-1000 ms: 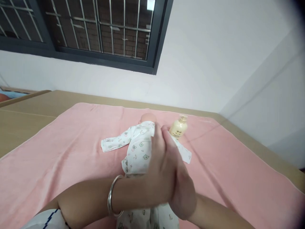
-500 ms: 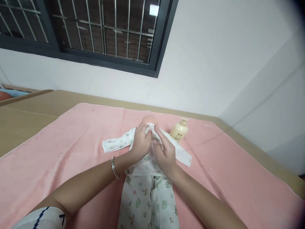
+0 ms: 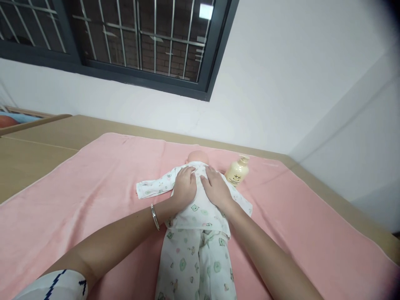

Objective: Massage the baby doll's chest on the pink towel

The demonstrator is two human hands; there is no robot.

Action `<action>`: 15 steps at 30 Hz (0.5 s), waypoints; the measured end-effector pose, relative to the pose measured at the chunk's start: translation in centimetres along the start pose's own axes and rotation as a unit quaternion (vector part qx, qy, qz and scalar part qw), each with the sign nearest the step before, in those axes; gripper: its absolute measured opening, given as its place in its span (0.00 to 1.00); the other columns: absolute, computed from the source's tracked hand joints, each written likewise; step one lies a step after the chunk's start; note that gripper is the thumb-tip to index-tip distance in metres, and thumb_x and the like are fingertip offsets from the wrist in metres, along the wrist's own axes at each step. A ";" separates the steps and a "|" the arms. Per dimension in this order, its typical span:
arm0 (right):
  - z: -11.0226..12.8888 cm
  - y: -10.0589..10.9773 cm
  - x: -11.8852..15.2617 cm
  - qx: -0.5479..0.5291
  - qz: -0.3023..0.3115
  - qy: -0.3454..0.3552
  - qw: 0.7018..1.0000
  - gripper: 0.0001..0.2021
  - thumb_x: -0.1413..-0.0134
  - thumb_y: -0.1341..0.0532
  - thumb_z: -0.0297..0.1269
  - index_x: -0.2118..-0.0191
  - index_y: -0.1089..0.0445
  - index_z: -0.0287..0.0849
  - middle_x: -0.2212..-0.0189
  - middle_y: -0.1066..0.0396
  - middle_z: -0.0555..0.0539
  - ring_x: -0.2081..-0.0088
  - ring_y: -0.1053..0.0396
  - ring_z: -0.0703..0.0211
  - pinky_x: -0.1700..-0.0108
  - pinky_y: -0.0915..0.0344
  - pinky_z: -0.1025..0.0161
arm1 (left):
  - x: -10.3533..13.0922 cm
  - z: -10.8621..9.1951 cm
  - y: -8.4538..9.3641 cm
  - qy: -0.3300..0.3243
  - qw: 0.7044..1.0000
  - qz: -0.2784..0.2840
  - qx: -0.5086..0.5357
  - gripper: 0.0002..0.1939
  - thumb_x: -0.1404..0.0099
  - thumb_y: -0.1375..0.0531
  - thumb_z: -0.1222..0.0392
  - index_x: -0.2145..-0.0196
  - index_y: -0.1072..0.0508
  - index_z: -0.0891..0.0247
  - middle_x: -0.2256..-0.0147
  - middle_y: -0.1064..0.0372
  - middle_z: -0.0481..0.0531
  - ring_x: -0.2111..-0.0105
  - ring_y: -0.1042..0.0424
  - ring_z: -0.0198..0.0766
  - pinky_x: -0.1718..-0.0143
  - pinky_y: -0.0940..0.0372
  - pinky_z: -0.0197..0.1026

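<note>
A baby doll (image 3: pixel 197 157) in a white printed long-sleeved top (image 3: pixel 200 212) and matching trousers (image 3: pixel 181 258) lies stretched out, its head away from me. Its face does not show. My left hand (image 3: pixel 185 187) rests flat on the left side of the doll's upper body, a silver bangle (image 3: pixel 155 216) round the wrist. Opposite it, my right hand (image 3: pixel 218 189) lies on the right side with fingers extended. Both hands touch the cloth and grip nothing. A strip of the top shows between them.
A pale yellow pump bottle (image 3: pixel 238 171) stands just right of the doll's shoulder. Under everything spreads a pink blanket (image 3: pixel 109 175) on a wooden surface (image 3: pixel 37 152). Behind rise a white wall (image 3: pixel 265 83) and a barred window (image 3: pixel 140 41).
My hands, which were raised and angled toward each other over the doll's upper chest area, now lie flatter and slightly farther apart on the top. The view has shifted a little.
</note>
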State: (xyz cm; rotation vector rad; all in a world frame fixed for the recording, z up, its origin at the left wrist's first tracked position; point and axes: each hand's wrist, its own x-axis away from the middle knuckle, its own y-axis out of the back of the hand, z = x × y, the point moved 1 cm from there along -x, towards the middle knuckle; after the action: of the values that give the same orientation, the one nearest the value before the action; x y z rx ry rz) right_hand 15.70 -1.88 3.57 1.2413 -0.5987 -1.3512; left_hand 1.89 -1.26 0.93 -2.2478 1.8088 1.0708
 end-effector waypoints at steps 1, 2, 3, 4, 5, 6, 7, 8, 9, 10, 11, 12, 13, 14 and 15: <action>0.4 0.2 0.3 0.048 -0.008 -0.029 0.998 0.31 0.32 0.53 0.45 0.35 0.42 0.22 0.36 0.43 0.27 0.33 0.47 0.41 0.31 0.54 0.42 | 0.0 0.0 0.0 0.000 1.000 -0.002 0.001 0.15 0.31 0.52 0.66 0.53 0.28 0.64 0.51 0.27 0.59 0.46 0.31 0.46 0.41 0.38 0.52; 1.0 0.3 0.8 0.090 -0.018 -0.044 0.995 0.31 0.32 0.53 0.44 0.36 0.42 0.19 0.37 0.43 0.24 0.33 0.47 0.38 0.31 0.55 0.41 | 0.1 -0.1 0.0 0.000 1.000 -0.006 0.004 0.15 0.30 0.52 0.65 0.53 0.28 0.64 0.52 0.27 0.59 0.47 0.31 0.46 0.41 0.38 0.52; 1.7 0.4 1.4 0.120 -0.024 -0.040 0.992 0.31 0.32 0.53 0.43 0.36 0.42 0.17 0.37 0.44 0.23 0.33 0.48 0.37 0.31 0.57 0.42 | 0.1 -0.1 0.1 -0.001 1.000 -0.010 0.010 0.14 0.30 0.52 0.63 0.54 0.28 0.63 0.52 0.26 0.59 0.47 0.31 0.46 0.41 0.38 0.53; 2.5 0.5 2.0 0.135 -0.023 -0.018 0.990 0.30 0.32 0.53 0.41 0.36 0.42 0.18 0.36 0.44 0.23 0.32 0.49 0.38 0.30 0.59 0.43 | 0.1 -0.1 0.1 -0.003 1.000 -0.014 0.020 0.15 0.29 0.53 0.62 0.55 0.28 0.63 0.53 0.26 0.58 0.49 0.30 0.46 0.42 0.37 0.52; 3.1 0.5 2.4 0.136 -0.013 0.014 0.991 0.28 0.32 0.54 0.38 0.36 0.42 0.19 0.35 0.45 0.26 0.32 0.50 0.40 0.30 0.59 0.45 | 0.1 -0.1 0.1 -0.005 0.999 -0.018 0.031 0.15 0.28 0.54 0.61 0.56 0.28 0.63 0.54 0.26 0.58 0.50 0.29 0.46 0.43 0.37 0.52; 3.5 0.5 2.7 0.127 0.002 0.044 0.991 0.28 0.32 0.55 0.37 0.35 0.43 0.21 0.34 0.47 0.28 0.31 0.52 0.42 0.29 0.59 0.47 | 0.1 -0.1 0.1 -0.005 0.999 -0.021 0.042 0.16 0.27 0.55 0.59 0.58 0.27 0.62 0.55 0.25 0.58 0.51 0.29 0.45 0.44 0.36 0.52; 3.6 0.5 2.7 0.112 0.022 0.068 0.991 0.28 0.32 0.55 0.36 0.34 0.43 0.23 0.33 0.48 0.31 0.30 0.53 0.45 0.29 0.58 0.49 | 0.2 -0.1 0.2 -0.005 0.998 -0.024 0.053 0.18 0.26 0.56 0.58 0.59 0.27 0.61 0.56 0.25 0.57 0.52 0.28 0.45 0.45 0.36 0.51; 3.4 0.4 2.4 0.093 0.041 0.083 0.991 0.28 0.32 0.56 0.37 0.33 0.44 0.25 0.33 0.49 0.33 0.30 0.55 0.46 0.29 0.57 0.49 | 0.2 -0.1 0.2 -0.004 0.998 -0.025 0.061 0.18 0.26 0.57 0.58 0.60 0.28 0.61 0.56 0.25 0.57 0.53 0.28 0.44 0.45 0.35 0.51; 2.9 0.3 2.0 0.073 0.054 0.089 0.992 0.28 0.31 0.56 0.39 0.32 0.45 0.28 0.32 0.50 0.35 0.29 0.56 0.47 0.29 0.57 0.48 | 0.2 -0.1 0.2 -0.004 0.998 -0.025 0.065 0.19 0.26 0.57 0.57 0.60 0.28 0.61 0.57 0.25 0.57 0.53 0.28 0.44 0.46 0.35 0.50; 2.1 0.2 1.4 0.054 0.064 0.087 0.993 0.29 0.31 0.56 0.41 0.32 0.46 0.30 0.31 0.52 0.37 0.29 0.58 0.48 0.29 0.57 0.47 | 0.1 -0.1 0.2 -0.005 0.997 -0.024 0.066 0.18 0.26 0.57 0.57 0.60 0.28 0.61 0.57 0.25 0.57 0.53 0.28 0.44 0.46 0.35 0.50; 1.2 0.1 0.7 0.036 0.069 0.078 0.994 0.29 0.30 0.56 0.43 0.31 0.47 0.32 0.31 0.52 0.38 0.29 0.59 0.48 0.30 0.57 0.46 | 0.1 0.0 0.2 -0.007 0.998 -0.022 0.064 0.18 0.26 0.56 0.57 0.59 0.28 0.61 0.56 0.26 0.57 0.52 0.28 0.45 0.46 0.35 0.51; 0.4 0.0 0.1 0.026 0.068 0.056 0.996 0.30 0.30 0.57 0.46 0.31 0.48 0.32 0.31 0.52 0.38 0.29 0.58 0.47 0.30 0.56 0.46 | 0.1 0.0 0.1 -0.009 0.998 -0.020 0.060 0.17 0.26 0.56 0.56 0.58 0.28 0.61 0.56 0.26 0.57 0.52 0.29 0.45 0.45 0.36 0.52; -0.2 -0.1 -0.3 0.024 0.064 0.031 0.997 0.30 0.30 0.57 0.47 0.31 0.48 0.32 0.31 0.51 0.36 0.29 0.57 0.46 0.30 0.55 0.46 | 0.2 0.0 0.1 -0.012 0.998 -0.019 0.056 0.16 0.26 0.55 0.56 0.57 0.28 0.61 0.55 0.26 0.58 0.51 0.29 0.46 0.45 0.36 0.52; -0.6 -0.1 -0.5 0.032 0.057 0.004 0.998 0.31 0.30 0.57 0.47 0.31 0.48 0.30 0.32 0.50 0.34 0.30 0.55 0.45 0.31 0.54 0.46 | 0.2 0.0 0.1 -0.012 0.998 -0.020 0.052 0.16 0.27 0.54 0.56 0.56 0.28 0.61 0.55 0.26 0.58 0.50 0.29 0.46 0.44 0.37 0.53; -0.6 -0.1 -0.4 0.047 0.050 -0.018 0.997 0.31 0.30 0.58 0.47 0.32 0.48 0.27 0.33 0.48 0.32 0.30 0.53 0.44 0.31 0.54 0.45 | 0.2 0.1 0.0 -0.013 0.998 -0.021 0.049 0.16 0.27 0.54 0.56 0.55 0.29 0.62 0.54 0.26 0.59 0.50 0.30 0.47 0.44 0.37 0.53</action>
State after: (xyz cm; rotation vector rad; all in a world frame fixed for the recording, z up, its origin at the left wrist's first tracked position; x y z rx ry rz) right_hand 16.10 -1.26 3.42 1.2476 -0.7477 -1.2775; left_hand 1.85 -1.41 0.79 -2.1947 1.7552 0.9770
